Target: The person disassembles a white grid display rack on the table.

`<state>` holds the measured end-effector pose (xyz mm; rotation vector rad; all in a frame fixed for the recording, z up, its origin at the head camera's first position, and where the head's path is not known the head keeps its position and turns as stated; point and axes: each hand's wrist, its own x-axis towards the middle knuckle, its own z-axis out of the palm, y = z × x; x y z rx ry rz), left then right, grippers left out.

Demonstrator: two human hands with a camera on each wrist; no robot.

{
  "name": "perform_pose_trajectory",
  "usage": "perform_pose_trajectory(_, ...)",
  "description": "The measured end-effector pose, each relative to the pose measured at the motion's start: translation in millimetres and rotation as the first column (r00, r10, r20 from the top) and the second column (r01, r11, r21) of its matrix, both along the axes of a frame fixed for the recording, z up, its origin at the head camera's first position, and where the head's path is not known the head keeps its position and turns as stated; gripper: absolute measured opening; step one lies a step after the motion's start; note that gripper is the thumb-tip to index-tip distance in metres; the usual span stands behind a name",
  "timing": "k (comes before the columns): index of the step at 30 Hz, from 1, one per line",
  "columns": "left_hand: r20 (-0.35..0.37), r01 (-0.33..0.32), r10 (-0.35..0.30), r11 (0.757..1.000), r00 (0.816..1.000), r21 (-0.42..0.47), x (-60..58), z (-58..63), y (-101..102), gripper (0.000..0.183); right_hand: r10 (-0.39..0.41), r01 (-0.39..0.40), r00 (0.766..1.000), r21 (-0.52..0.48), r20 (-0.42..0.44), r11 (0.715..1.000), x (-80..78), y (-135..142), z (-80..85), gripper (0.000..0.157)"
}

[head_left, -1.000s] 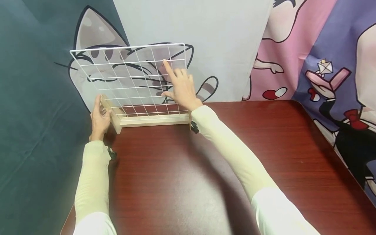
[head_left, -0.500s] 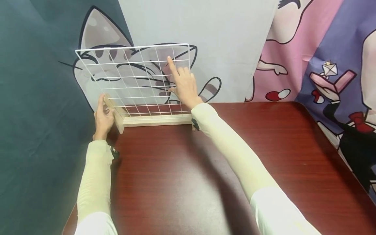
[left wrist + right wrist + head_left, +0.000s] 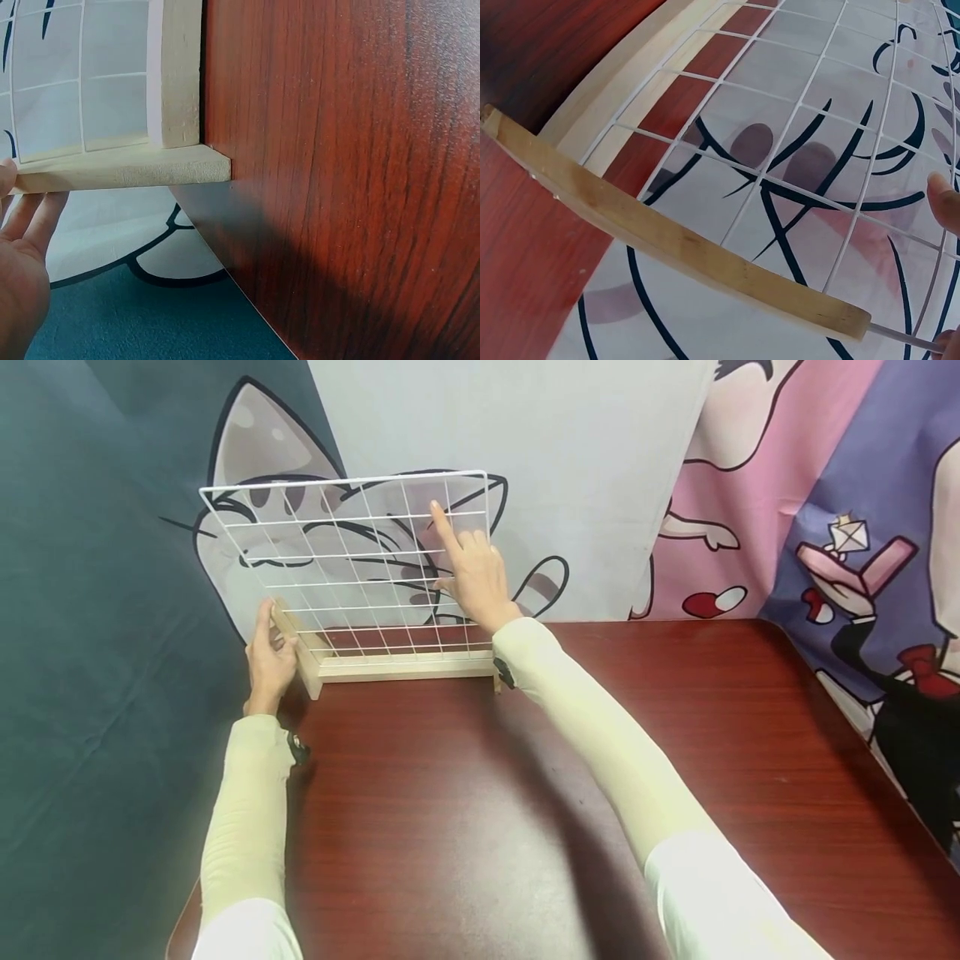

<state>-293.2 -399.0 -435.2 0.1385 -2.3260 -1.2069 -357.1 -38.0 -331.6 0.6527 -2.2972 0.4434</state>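
A white wire grid point(image 3: 352, 560) leans in a pale wooden frame at the table's back left. Along its bottom runs a wooden crossbar point(image 3: 408, 665). My left hand point(image 3: 268, 660) holds the upper part of the left wooden side piece point(image 3: 120, 169), fingertips against its outer face. My right hand point(image 3: 480, 575) is at the grid's right edge, its index finger straight up over the wires. In the right wrist view its thumb point(image 3: 945, 202) is on the near side of the mesh and other fingers are at the edge wire. The right side piece point(image 3: 697, 247) lies below them.
The frame stands on a reddish-brown table point(image 3: 420, 793). Close behind it hangs a white printed cloth point(image 3: 517, 443); a teal cloth point(image 3: 112, 693) borders the left side, and a pink and purple cloth point(image 3: 810, 468) the right.
The whole scene has shifted slightly to the right in the head view. Both hands keep nearly the same places on the frame and grid; the right thumb sits slightly closer to the hand.
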Motion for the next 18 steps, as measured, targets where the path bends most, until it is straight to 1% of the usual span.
perform_pose_trajectory(7, -0.009, -0.031, 0.031, 0.999, 0.999, -0.005, -1.7, -1.9, 0.3, 0.077, 0.027, -0.028, 0.999, 0.024, 0.023, 0.999, -1.0, 1.6, 3.2, 0.105)
perform_pose_trajectory(13, -0.016, -0.052, 0.052, 0.999, 0.998, 0.002, -3.1, -2.4, 2.9, 0.077, 0.038, -0.039, 0.998, 0.018, 0.056, 0.999, -0.3, 3.4, 4.9, 0.106)
perform_pose_trajectory(18, -0.032, -0.091, 0.090, 0.996, 0.995, -0.002, -4.6, -4.3, 5.2, 0.076, 0.050, -0.051, 0.997, 0.010, 0.060, 0.999, 0.8, 3.2, 4.6, 0.106)
